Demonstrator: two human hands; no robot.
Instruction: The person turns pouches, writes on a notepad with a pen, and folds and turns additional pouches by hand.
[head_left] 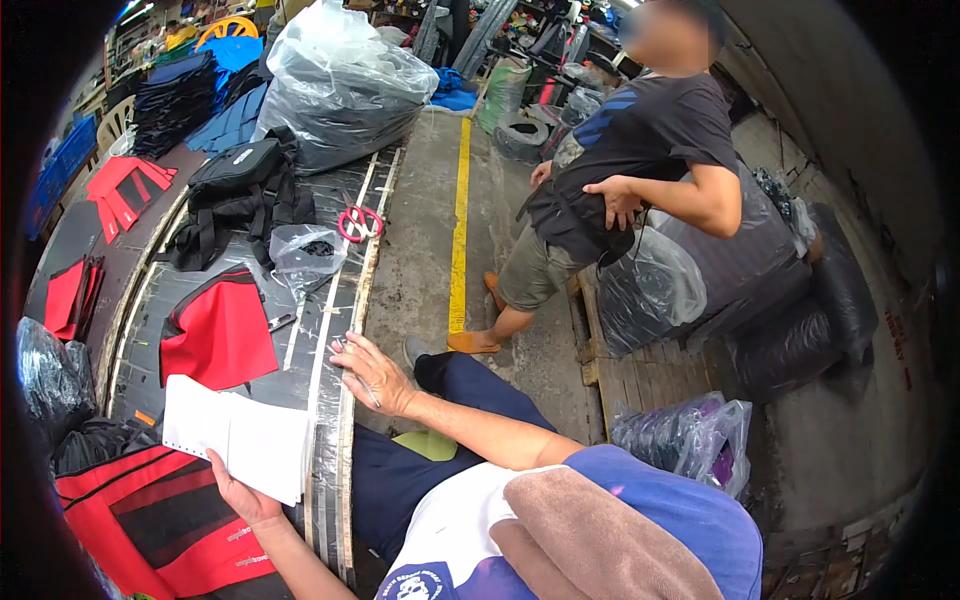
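Observation:
My left hand [240, 492] grips the lower edge of a white notepad [235, 430], thumb on top of the pages. The pad lies open at the table edge, and any writing on it is too faint to make out. My right hand [375, 378] rests over the table's edge to the right of the pad, fingers curled around a slim pen [374, 400]. Just beyond the pad is a red and black fabric piece [225, 335]. Under and beside my left hand are red and black fabric panels [165, 520] with white lettering.
Farther up the table [330, 270] are pink-handled scissors [360, 223], a clear plastic bag [305, 255] and a black backpack [245, 190]. A large plastic sack [340, 85] stands at the far end. A co-worker [630, 150] stands across the aisle, near wrapped bundles [720, 270].

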